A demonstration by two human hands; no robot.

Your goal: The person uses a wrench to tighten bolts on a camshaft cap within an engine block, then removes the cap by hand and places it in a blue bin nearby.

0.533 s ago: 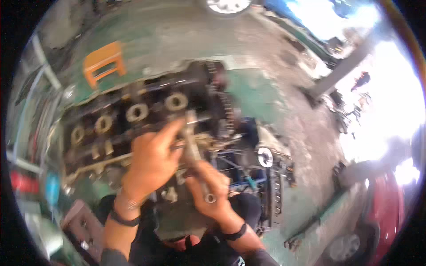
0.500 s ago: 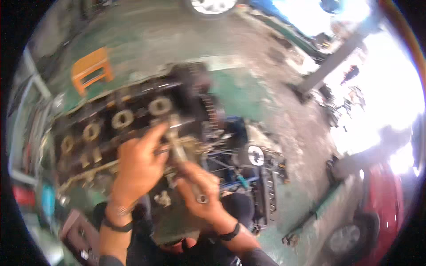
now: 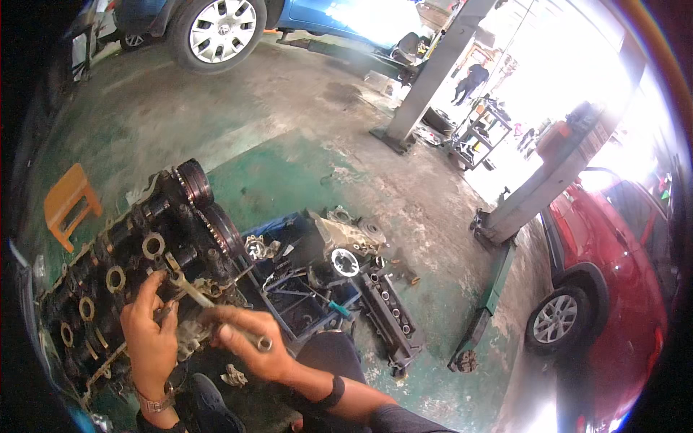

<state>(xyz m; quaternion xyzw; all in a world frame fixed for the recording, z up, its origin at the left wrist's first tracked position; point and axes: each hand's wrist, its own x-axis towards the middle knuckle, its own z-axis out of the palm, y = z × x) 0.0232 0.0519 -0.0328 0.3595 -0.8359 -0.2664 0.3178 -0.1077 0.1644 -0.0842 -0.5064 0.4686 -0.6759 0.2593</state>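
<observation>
In my right hand (image 3: pixel 249 343) is a metal combination wrench (image 3: pixel 193 292), fingers wrapped round its lower shaft. Its ring end sticks out below my grip. The forked end reaches up over the near side of an engine (image 3: pixel 133 249) with its dark, oily top exposed. I cannot tell whether the fork sits on a fastener. My left hand (image 3: pixel 150 335) hovers over the engine just left of the fork, fingers curled toward the thumb around something small and dark that I cannot make out. Round sprockets with a chain (image 3: pixel 209 224) stand at the engine's right end.
Right of the engine, a blue crate (image 3: pixel 289 332) holds metal parts, with a dark valve cover (image 3: pixel 390 314) beside it. An orange stool (image 3: pixel 72 206) stands beyond the engine. Grey lift posts (image 3: pixel 437 79), a blue car (image 3: pixel 332 14) and a red car (image 3: pixel 613 267) are farther off.
My view has swung up and to the right, so the engine and both hands appear lower left and more of the workshop shows. My right hand still grips the wrench.
</observation>
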